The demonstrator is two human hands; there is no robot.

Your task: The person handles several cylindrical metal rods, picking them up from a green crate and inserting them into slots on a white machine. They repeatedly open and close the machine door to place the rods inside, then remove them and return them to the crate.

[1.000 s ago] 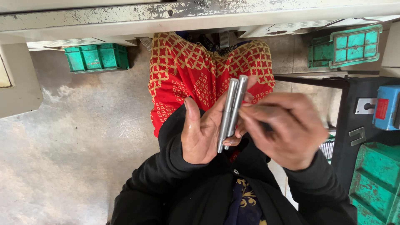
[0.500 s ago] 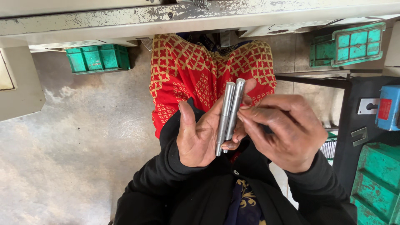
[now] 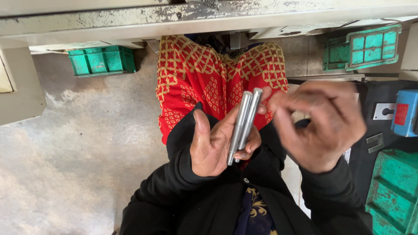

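Two metal rods lie side by side across the palm of the left hand, slanting up and away from the body, their top ends above the fingertips. The left hand is cupped, fingers curled under the rods to cradle them, thumb standing free. Just right of the rods, the right hand is blurred, fingers bent and loosely spread, holding nothing that can be made out; its fingertips are near the rods' top ends. Beyond the rods lies red cloth with a gold pattern over the lap. Black sleeves frame them below. Left of the rods stretches bare concrete floor, with a green crate under a worn bench edge. Right of the rods stand more green crates and a blue box.
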